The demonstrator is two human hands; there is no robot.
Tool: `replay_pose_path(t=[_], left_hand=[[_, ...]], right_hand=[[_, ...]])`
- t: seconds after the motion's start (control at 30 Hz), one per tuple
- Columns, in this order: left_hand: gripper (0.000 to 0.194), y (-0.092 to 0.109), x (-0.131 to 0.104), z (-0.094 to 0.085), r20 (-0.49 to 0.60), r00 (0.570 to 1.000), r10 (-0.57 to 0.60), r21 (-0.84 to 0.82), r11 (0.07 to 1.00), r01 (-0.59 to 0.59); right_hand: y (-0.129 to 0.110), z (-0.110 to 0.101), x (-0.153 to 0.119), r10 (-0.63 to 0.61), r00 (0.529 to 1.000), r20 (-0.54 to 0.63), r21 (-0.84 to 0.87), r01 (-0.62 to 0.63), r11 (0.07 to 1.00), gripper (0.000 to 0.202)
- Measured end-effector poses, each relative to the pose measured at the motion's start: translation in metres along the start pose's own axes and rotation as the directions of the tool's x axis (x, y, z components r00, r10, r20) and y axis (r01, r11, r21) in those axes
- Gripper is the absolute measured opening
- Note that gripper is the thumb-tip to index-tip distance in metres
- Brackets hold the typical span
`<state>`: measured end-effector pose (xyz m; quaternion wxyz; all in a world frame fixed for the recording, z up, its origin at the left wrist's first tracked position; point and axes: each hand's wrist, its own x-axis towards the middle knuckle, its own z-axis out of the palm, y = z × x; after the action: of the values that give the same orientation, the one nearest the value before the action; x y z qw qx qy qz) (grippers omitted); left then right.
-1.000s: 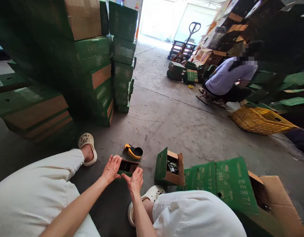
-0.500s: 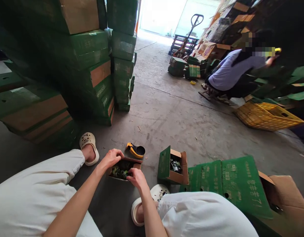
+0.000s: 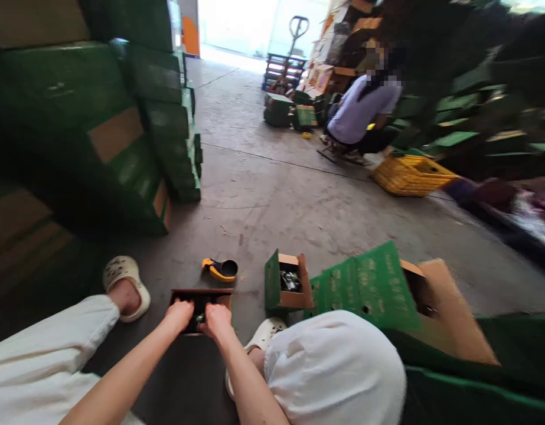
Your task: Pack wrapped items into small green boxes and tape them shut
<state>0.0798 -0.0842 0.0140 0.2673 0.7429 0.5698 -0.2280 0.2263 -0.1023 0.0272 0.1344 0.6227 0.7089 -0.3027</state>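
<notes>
A small open cardboard box (image 3: 229,301) stands on the floor between my feet, with dark, shiny contents showing some green. My left hand (image 3: 180,314) reaches into its left part, fingers bent down and their tips hidden. Beside it, my right hand (image 3: 216,320) presses down into the right part, touching the contents, its fingertips also out of sight. Just beyond the box lies an orange-and-black tape dispenser (image 3: 221,270). To the right, a second small green box (image 3: 273,280) stands open with shiny dark packets (image 3: 290,281) inside.
A large green carton (image 3: 365,286) with raised flaps stands by my right knee. Stacked green cartons (image 3: 161,124) rise at left. Further off are a yellow crate (image 3: 409,177), a crouching person (image 3: 354,109) and a pallet jack (image 3: 294,44).
Both hands have gone down into the small box; the left was at its flap and the right at its near edge. The view has turned right, and the person's arm has lowered.
</notes>
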Motion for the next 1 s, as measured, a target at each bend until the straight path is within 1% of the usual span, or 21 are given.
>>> replay_pose_path(t=[0.07, 0.13, 0.17, 0.27, 0.33, 0.43, 0.57, 0.63, 0.67, 0.77, 0.9, 0.93, 1.0], left_hand=[[0.063, -0.005, 0.001, 0.001, 0.02, 0.998, 0.061, 0.063, 0.996, -0.062], [0.065, -0.011, 0.005, 0.006, 0.03, 0.992, 0.122, 0.118, 0.985, -0.125], [0.062, -0.015, 0.008, 0.009, 0.029, 0.99, 0.14, 0.148, 0.979, -0.143], [0.044, -0.022, 0.014, 0.016, 0.038, 0.988, 0.151, 0.212, 0.965, -0.156], [0.041, -0.022, 0.012, 0.015, 0.036, 0.989, 0.145, 0.209, 0.966, -0.149], [0.054, -0.018, 0.008, 0.005, 0.045, 0.99, 0.134, 0.161, 0.977, -0.14], [0.069, -0.018, 0.012, -0.007, 0.063, 0.994, 0.085, 0.111, 0.99, -0.091], [0.073, -0.019, 0.013, -0.009, 0.047, 0.996, 0.082, 0.099, 0.991, -0.086], [0.072, -0.019, 0.013, -0.009, 0.035, 0.996, 0.083, 0.098, 0.991, -0.086], [0.059, -0.011, 0.009, -0.007, -0.009, 0.996, 0.085, 0.113, 0.99, -0.083], [0.034, 0.004, 0.004, 0.0, -0.093, 0.993, 0.077, 0.125, 0.99, -0.065], [0.029, 0.005, 0.004, 0.001, -0.115, 0.991, 0.074, 0.117, 0.991, -0.061], [0.028, 0.002, 0.003, 0.002, -0.142, 0.986, 0.081, 0.088, 0.994, -0.069]], right_hand=[[-0.002, 0.005, -0.005, 0.035, 0.999, 0.0, 0.021, -0.035, 0.999, 0.05], [-0.004, 0.011, -0.006, 0.06, 0.998, 0.006, 0.043, -0.06, 0.997, 0.054], [-0.004, 0.014, -0.005, 0.061, 0.998, 0.008, 0.055, -0.062, 0.997, 0.057], [-0.003, 0.02, -0.003, 0.053, 0.999, -0.002, 0.084, -0.052, 0.995, 0.062], [-0.003, 0.019, -0.005, 0.061, 0.998, -0.002, 0.097, -0.061, 0.993, 0.063], [-0.002, 0.013, -0.005, 0.069, 0.998, -0.006, 0.099, -0.069, 0.993, 0.063], [0.0, 0.007, 0.002, 0.039, 0.999, -0.011, 0.074, -0.038, 0.997, 0.062], [0.001, 0.006, 0.004, 0.025, 0.999, -0.022, 0.065, -0.024, 0.998, 0.061], [0.002, 0.007, 0.004, 0.018, 0.999, -0.03, 0.061, -0.016, 0.998, 0.059], [0.002, 0.008, 0.001, 0.008, 0.998, -0.061, 0.049, -0.005, 0.999, 0.056], [0.0, 0.009, -0.003, 0.005, 0.995, -0.096, 0.026, -0.002, 1.0, 0.049], [-0.001, 0.008, -0.002, 0.001, 0.996, -0.094, 0.022, 0.001, 1.0, 0.047], [-0.002, 0.005, 0.001, 0.001, 0.997, -0.081, 0.025, 0.001, 1.0, 0.044]])
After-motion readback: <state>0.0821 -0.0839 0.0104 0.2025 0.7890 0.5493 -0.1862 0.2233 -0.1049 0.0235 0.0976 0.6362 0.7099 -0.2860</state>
